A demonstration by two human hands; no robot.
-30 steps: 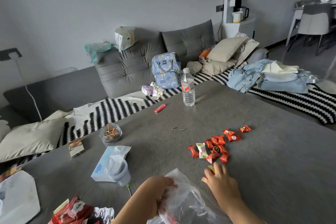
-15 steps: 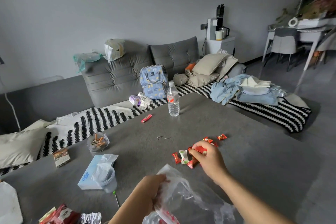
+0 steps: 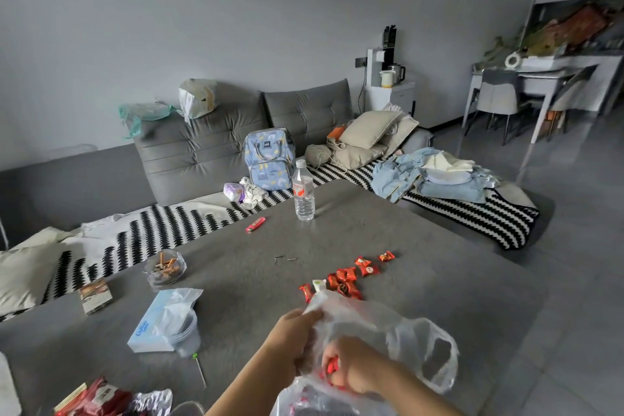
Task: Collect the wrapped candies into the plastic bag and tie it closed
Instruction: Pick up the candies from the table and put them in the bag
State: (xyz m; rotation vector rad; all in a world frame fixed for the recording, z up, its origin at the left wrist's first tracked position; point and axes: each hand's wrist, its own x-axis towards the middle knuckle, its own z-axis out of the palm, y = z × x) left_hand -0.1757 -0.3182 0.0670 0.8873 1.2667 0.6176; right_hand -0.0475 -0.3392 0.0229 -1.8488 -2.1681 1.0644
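Several wrapped candies (image 3: 347,277), glossy red twists with one pale one, lie clustered on the matte grey bench (image 3: 236,280) just beyond the thin, crinkly clear plastic bag (image 3: 405,331). Left hand (image 3: 293,334) pinches the bag's rim; right hand (image 3: 351,368) is curled around red candies inside its mouth. Best to let go low in the bag, holding the floppy mouth wide
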